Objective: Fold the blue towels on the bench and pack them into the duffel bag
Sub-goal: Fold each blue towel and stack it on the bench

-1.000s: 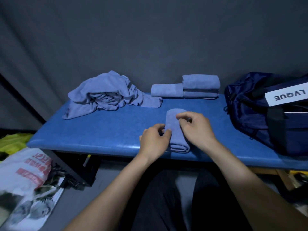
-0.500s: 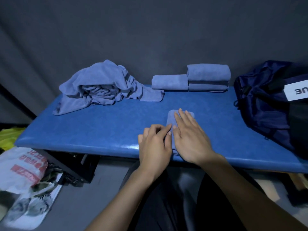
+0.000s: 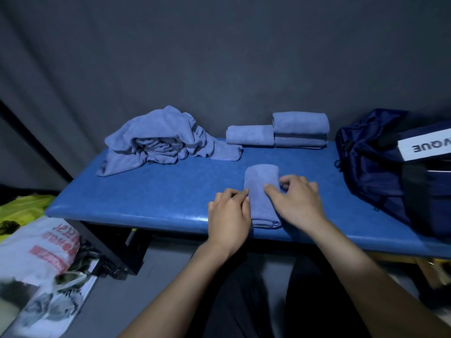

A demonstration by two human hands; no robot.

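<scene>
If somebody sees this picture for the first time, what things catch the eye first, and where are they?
Both hands, left hand and right hand, hold a folded towel at the bench's near edge. Behind it to the left lies a crumpled towel heap, with folded towels stacked at the back. A dark duffel bag sits at the right end.

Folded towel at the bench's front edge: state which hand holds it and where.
Both: the left hand pinches the folded towel at its left edge, the right hand grips its right side.
</scene>
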